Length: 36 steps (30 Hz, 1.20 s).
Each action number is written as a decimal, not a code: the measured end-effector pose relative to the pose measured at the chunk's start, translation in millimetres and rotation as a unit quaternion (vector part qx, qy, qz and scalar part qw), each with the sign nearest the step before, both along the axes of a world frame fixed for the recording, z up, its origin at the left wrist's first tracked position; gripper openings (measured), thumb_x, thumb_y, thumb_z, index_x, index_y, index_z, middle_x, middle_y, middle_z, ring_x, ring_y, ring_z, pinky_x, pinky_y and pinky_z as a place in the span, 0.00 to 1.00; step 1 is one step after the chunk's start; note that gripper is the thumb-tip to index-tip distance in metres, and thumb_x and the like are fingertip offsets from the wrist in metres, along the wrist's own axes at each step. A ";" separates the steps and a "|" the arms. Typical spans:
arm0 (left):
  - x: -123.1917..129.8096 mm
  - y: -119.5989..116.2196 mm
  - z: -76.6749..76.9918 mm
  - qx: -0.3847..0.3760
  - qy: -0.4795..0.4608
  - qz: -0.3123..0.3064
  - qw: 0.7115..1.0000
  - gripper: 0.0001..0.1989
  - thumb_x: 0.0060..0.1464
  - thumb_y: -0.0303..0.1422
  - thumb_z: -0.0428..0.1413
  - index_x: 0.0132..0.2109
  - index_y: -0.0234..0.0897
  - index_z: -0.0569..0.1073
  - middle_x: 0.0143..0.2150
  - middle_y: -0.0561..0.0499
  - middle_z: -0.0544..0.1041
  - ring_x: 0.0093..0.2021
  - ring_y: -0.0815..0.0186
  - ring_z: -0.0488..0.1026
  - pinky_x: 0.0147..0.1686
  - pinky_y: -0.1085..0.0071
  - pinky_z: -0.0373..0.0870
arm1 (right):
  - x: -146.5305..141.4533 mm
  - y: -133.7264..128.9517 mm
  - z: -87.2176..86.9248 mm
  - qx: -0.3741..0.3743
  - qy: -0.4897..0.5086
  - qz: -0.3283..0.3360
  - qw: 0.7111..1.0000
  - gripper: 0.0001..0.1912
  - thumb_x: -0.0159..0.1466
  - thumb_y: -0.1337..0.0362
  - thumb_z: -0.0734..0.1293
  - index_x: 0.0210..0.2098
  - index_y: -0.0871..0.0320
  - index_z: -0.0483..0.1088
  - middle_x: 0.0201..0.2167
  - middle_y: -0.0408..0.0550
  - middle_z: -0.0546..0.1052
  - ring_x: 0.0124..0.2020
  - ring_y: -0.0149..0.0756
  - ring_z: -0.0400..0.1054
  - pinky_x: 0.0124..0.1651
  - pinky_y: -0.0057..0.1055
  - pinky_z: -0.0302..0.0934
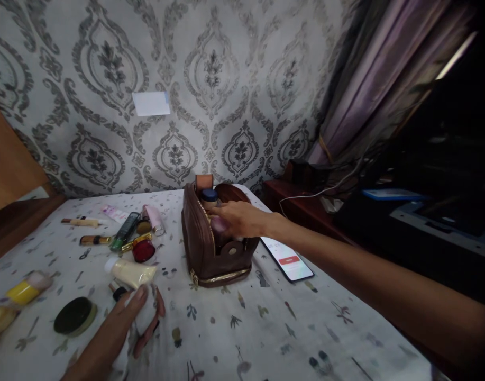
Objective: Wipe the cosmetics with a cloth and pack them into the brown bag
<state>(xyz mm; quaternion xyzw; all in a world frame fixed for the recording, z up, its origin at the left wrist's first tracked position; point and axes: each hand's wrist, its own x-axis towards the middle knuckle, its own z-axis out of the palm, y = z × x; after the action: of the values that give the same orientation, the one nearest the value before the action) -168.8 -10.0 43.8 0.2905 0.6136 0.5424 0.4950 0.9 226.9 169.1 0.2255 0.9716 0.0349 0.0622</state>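
A brown toiletry bag (pixel 199 233) stands unzipped on the patterned sheet. My right hand (pixel 242 218) reaches into its top, fingers curled beside a blurred pinkish item (pixel 219 224); whether they hold it is hidden. A blue-capped container (pixel 209 197) pokes up inside the bag, just left of those fingers. At the lower left, my left hand (pixel 127 320) is closed round a crumpled white cloth (pixel 147 312). Right beyond that hand lies a cream squeeze tube (pixel 133 272), with a small dark-capped bottle (pixel 117 290) alongside.
Several cosmetics, among them a green bottle (pixel 125 231) and a red jar (pixel 143 248), lie left of the bag. A round dark-lidded jar (pixel 75 316) and a yellow-banded bottle (pixel 26 290) are nearer. A lit phone (pixel 292 264) lies right of the bag, under my forearm.
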 end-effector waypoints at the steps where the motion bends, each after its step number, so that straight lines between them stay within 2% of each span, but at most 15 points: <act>1: 1.1 0.4 0.1 0.001 0.011 -0.004 1.000 0.28 0.51 0.59 0.56 0.29 0.35 0.74 0.11 0.57 0.64 0.11 0.73 0.56 0.14 0.76 0.54 | 1.2 1.2 -1.0 -0.004 0.014 0.008 1.000 0.20 0.62 0.66 0.66 0.54 0.57 0.70 0.46 0.54 0.79 0.46 0.46 0.74 0.41 0.32 0.61; 4: 2.4 -0.1 1.3 0.015 0.042 -0.031 0.999 0.33 0.48 0.65 0.53 0.29 0.35 0.73 0.15 0.56 0.65 0.14 0.72 0.58 0.16 0.76 0.56 | 5.1 8.7 -7.6 -0.015 0.076 0.051 0.996 0.19 0.65 0.66 0.63 0.55 0.56 0.69 0.44 0.52 0.79 0.45 0.44 0.74 0.42 0.32 0.61; 7: 1.0 -2.6 4.8 0.013 0.066 -0.080 0.994 0.36 0.49 0.66 0.50 0.32 0.34 0.75 0.19 0.55 0.66 0.17 0.72 0.60 0.18 0.75 0.58 | 7.0 13.2 -13.3 0.020 0.162 0.074 0.984 0.13 0.68 0.64 0.61 0.48 0.59 0.73 0.40 0.54 0.78 0.43 0.48 0.73 0.44 0.38 0.63; 9: 0.4 -4.4 8.4 0.019 0.083 -0.107 0.991 0.35 0.52 0.65 0.48 0.33 0.34 0.75 0.21 0.55 0.66 0.18 0.72 0.61 0.20 0.75 0.60 | 7.6 6.2 -12.9 0.049 0.232 0.080 0.968 0.13 0.68 0.65 0.59 0.42 0.59 0.76 0.40 0.56 0.78 0.43 0.50 0.73 0.44 0.42 0.65; 12: 0.6 -5.8 12.2 0.049 0.099 -0.151 0.982 0.34 0.55 0.63 0.46 0.34 0.34 0.74 0.21 0.55 0.65 0.19 0.72 0.61 0.21 0.75 0.60 | 6.1 -21.9 -9.4 0.059 0.373 0.125 0.917 0.12 0.69 0.63 0.60 0.40 0.56 0.76 0.43 0.55 0.78 0.45 0.48 0.73 0.45 0.41 0.67; 14: 0.4 -5.7 12.2 0.078 0.110 -0.171 0.976 0.33 0.57 0.62 0.46 0.33 0.34 0.74 0.23 0.54 0.67 0.20 0.72 0.62 0.21 0.75 0.60 | -0.6 -46.8 -11.9 0.021 0.433 0.172 0.885 0.10 0.69 0.64 0.61 0.42 0.56 0.74 0.44 0.53 0.78 0.44 0.44 0.73 0.46 0.38 0.68; 16: -0.3 -5.3 11.1 0.097 0.122 -0.183 0.971 0.33 0.57 0.61 0.47 0.33 0.34 0.74 0.25 0.53 0.69 0.22 0.71 0.63 0.22 0.75 0.61 | -14.6 -70.3 -22.9 -0.042 0.438 0.200 0.876 0.09 0.69 0.65 0.61 0.42 0.56 0.74 0.42 0.51 0.78 0.43 0.41 0.73 0.45 0.35 0.68; 17: -0.7 -5.2 10.8 0.105 0.128 -0.190 0.968 0.32 0.58 0.61 0.47 0.33 0.34 0.74 0.25 0.53 0.69 0.23 0.71 0.64 0.23 0.75 0.61 | -24.4 -80.2 -31.7 -0.081 0.418 0.198 0.883 0.09 0.69 0.66 0.61 0.42 0.56 0.73 0.41 0.51 0.77 0.42 0.41 0.73 0.44 0.35 0.67; 20: -1.6 -5.8 13.0 0.123 0.147 -0.218 0.957 0.31 0.58 0.59 0.48 0.31 0.34 0.75 0.24 0.52 0.69 0.23 0.70 0.64 0.24 0.74 0.62 | -63.0 -99.8 -64.4 -0.181 0.329 0.121 0.919 0.14 0.68 0.68 0.59 0.51 0.60 0.69 0.47 0.56 0.75 0.47 0.43 0.71 0.50 0.37 0.66; 23: -1.9 -7.5 18.8 0.113 0.160 -0.247 0.949 0.28 0.59 0.57 0.49 0.31 0.36 0.76 0.25 0.50 0.71 0.23 0.68 0.65 0.24 0.73 0.62 | -105.0 -105.1 -91.9 -0.230 0.251 0.013 0.940 0.24 0.67 0.64 0.61 0.61 0.66 0.59 0.55 0.63 0.70 0.56 0.46 0.67 0.57 0.38 0.61; 27: -2.3 -9.3 23.1 0.109 0.176 -0.288 0.935 0.24 0.59 0.55 0.50 0.31 0.39 0.74 0.24 0.51 0.70 0.23 0.66 0.69 0.26 0.72 0.65 | -145.8 -102.0 -108.1 -0.241 0.201 -0.118 0.942 0.29 0.69 0.52 0.60 0.61 0.67 0.58 0.56 0.66 0.69 0.59 0.52 0.64 0.56 0.41 0.61; 31: -0.9 -9.6 21.8 0.127 0.181 -0.308 0.925 0.23 0.59 0.54 0.50 0.30 0.40 0.71 0.25 0.52 0.70 0.24 0.66 0.70 0.26 0.72 0.65 | -165.1 -100.2 -115.8 -0.237 0.207 -0.139 0.939 0.31 0.67 0.48 0.60 0.60 0.65 0.61 0.55 0.68 0.71 0.57 0.58 0.66 0.53 0.45 0.62; 36: -0.8 -9.5 20.3 0.179 0.224 -0.301 0.910 0.19 0.62 0.48 0.50 0.31 0.40 0.73 0.27 0.51 0.74 0.28 0.64 0.74 0.31 0.71 0.68 | -170.1 -96.9 -126.2 -0.257 0.254 -0.113 0.926 0.25 0.65 0.52 0.62 0.57 0.61 0.65 0.50 0.62 0.75 0.52 0.53 0.70 0.50 0.42 0.64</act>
<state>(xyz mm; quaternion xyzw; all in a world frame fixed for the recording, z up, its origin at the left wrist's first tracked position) -169.6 -19.5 64.1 0.6586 0.4843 0.3895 0.4242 -169.2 130.0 42.9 0.3119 0.8984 -0.2816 -0.1275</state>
